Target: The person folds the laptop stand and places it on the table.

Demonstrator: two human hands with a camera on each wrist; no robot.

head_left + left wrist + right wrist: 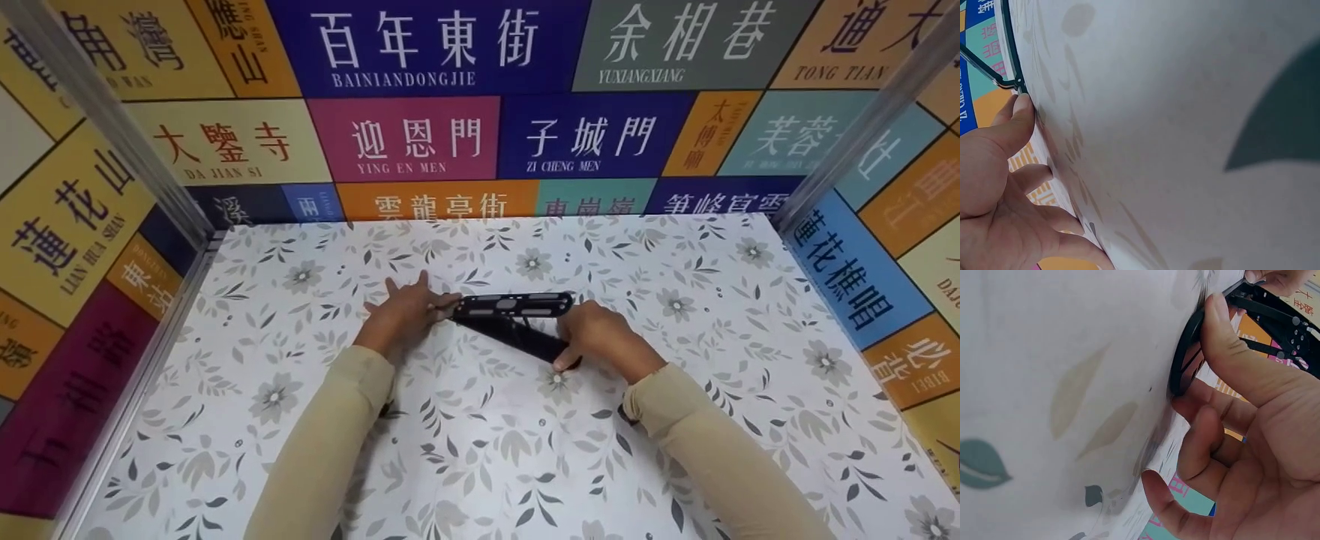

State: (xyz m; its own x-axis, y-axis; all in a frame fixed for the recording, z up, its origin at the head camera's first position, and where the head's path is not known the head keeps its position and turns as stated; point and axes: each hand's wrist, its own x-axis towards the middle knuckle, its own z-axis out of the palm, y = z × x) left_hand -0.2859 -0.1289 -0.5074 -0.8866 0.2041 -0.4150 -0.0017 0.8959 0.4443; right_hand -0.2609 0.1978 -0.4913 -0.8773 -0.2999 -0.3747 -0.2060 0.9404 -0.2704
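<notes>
A black folding stand [514, 304], hinged at its left end, is partly spread over the patterned table. Its slotted upper plate lies above a flat lower plate [514, 337] that slants toward the person. My left hand [409, 311] pinches the hinge end between thumb and forefinger, the other fingers spread out; the left wrist view shows the thumb right at the hinge [1019, 84]. My right hand [604, 334] holds the far end of the lower plate, thumb on the near side. In the right wrist view, thumb and forefinger pinch its rounded end [1182, 365], and link arms join the two plates.
The tabletop [450, 465] has a white covering with grey leaves and flowers. Signboard-style panels with Chinese lettering [420, 139] stand along the back and both sides. Clear upright strips [862, 112] mark the corners.
</notes>
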